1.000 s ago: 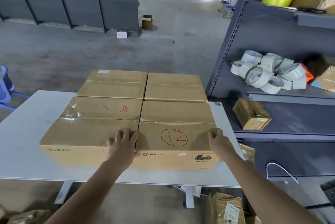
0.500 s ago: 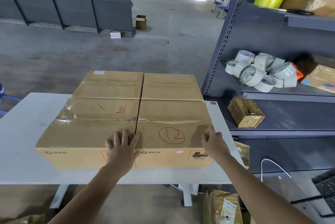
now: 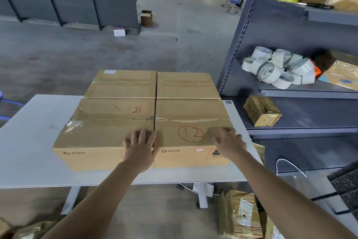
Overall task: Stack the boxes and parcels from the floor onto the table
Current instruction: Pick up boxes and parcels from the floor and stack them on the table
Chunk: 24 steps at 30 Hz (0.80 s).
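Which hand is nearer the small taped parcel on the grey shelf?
Right. The right hand rests on the box marked 12, left of the parcel; the left hand lies farther left, at the seam between boxes.

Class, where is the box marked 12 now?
Head view: the box marked 12 sits front right on the table, flush beside the left front box, right hand resting on it.

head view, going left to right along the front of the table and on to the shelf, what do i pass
table top → box with red scribble → left hand → box marked 12 → right hand → taped parcel on the shelf
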Tool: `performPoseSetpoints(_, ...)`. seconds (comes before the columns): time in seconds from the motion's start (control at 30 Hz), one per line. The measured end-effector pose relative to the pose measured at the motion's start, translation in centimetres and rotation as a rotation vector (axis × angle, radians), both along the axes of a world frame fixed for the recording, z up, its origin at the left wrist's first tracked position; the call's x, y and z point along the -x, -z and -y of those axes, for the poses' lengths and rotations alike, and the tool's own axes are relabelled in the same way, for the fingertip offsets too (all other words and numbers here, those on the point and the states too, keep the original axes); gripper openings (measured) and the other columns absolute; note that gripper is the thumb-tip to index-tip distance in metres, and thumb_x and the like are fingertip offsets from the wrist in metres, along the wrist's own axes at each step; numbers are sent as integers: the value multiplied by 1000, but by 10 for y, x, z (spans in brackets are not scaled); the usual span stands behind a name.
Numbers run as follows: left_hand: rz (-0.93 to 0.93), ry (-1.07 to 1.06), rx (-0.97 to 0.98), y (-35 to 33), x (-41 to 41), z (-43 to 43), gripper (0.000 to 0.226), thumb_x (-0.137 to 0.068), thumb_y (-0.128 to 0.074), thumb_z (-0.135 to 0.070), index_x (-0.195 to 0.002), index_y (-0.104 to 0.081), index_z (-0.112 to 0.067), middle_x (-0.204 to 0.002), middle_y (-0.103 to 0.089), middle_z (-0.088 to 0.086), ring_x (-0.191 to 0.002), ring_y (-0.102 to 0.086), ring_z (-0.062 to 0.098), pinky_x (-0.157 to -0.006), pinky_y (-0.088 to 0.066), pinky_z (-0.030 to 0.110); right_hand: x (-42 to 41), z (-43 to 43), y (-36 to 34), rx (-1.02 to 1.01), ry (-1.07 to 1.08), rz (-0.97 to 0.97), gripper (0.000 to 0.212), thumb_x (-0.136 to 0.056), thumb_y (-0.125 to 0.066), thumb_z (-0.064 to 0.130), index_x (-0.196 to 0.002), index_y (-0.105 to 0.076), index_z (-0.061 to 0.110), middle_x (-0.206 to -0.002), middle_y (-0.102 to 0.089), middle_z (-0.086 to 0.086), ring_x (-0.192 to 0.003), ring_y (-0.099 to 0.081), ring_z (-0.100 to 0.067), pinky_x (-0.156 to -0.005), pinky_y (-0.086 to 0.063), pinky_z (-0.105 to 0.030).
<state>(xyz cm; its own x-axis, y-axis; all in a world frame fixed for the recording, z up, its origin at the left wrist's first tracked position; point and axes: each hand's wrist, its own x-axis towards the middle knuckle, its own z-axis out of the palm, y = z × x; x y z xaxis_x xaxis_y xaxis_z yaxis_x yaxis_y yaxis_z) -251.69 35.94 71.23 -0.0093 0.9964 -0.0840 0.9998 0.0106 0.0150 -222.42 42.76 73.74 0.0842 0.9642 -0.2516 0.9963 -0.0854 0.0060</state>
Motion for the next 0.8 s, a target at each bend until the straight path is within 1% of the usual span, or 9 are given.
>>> performPoseSetpoints(0.07, 57, 7, -26, -4, 6, 6, 61, -96, -32, -52, -150, -14, -31, -152, -20, 4, -141, -15, 33, -107, -27, 54, 8, 11, -5, -15, -9, -1, 56, -97, -32, 55, -146, -24, 30, -150, -27, -13, -129, -34, -36, -96, -42, -50)
performPoseSetpoints(0.13, 124, 8, -28, -7, 11, 12, 59, -97, -36, -48, -149, -14, -29, -153, -18, 5, -144, -11, 33, -111, -24, 55, 17, 21, -10, -37, -23, -18, 54, -96, -34, 54, -144, -27, 30, -151, -28, -11, -133, -32, -37, -100, -40, -53)
performPoseSetpoints(0.2, 175, 19, -42, -10, 17, 20, 57, -98, -36, -44, -148, -13, -28, -153, -19, 7, -145, -10, 34, -112, -24, 56, 28, 31, -15, -50, -52, -61, 55, -96, -36, 52, -146, -25, 31, -152, -28, -9, -135, -31, -35, -102, -39, -53)
performPoseSetpoints(0.3, 215, -8, -74, -15, 27, 34, 59, -98, -37, -42, -149, -13, -26, -154, -20, 9, -145, -12, 32, -111, -26, 53, 44, 52, -22, -90, -104, -97, 57, -96, -37, 53, -148, -23, 32, -152, -29, -8, -134, -32, -32, -99, -43, -50)
performPoseSetpoints(0.43, 239, -38, -88, -24, 38, 60, 59, -98, -38, -41, -150, -16, -25, -153, -21, 12, -143, -15, 32, -109, -30, 50, 57, 85, -29, -102, -149, -66, 58, -97, -37, 52, -149, -23, 30, -154, -27, -6, -135, -33, -31, -102, -40, -51)
performPoseSetpoints(0.57, 280, -43, -132, -35, 45, 97, 58, -98, -40, -40, -149, -19, -24, -152, -24, 12, -142, -17, 32, -109, -31, 49, 65, 115, -34, -105, -174, -71, 53, -97, -38, 49, -146, -27, 30, -150, -31, -6, -131, -37, -31, -97, -41, -48)
performPoseSetpoints(0.63, 286, -71, -140, -40, 49, 122, 60, -98, -41, -40, -151, -18, -23, -154, -21, 11, -143, -15, 30, -110, -29, 48, 71, 132, -36, -103, -202, -98, 55, -98, -38, 48, -148, -24, 30, -151, -30, -6, -131, -37, -31, -97, -42, -47)
performPoseSetpoints(0.7, 270, -112, -161, -44, 53, 148, 61, -98, -41, -39, -151, -18, -21, -153, -22, 11, -142, -16, 28, -109, -31, 46, 77, 148, -38, -110, -236, -140, 58, -98, -39, 48, -150, -21, 30, -152, -28, -5, -133, -35, -30, -97, -43, -47)
performPoseSetpoints(0.8, 250, -194, -179, -48, 58, 196, 60, -98, -42, -38, -151, -19, -21, -152, -24, 10, -141, -18, 27, -108, -32, 46, 88, 176, -38, -134, -317, -209, 59, -98, -40, 47, -151, -22, 31, -153, -28, -5, -133, -36, -31, -98, -41, -47)
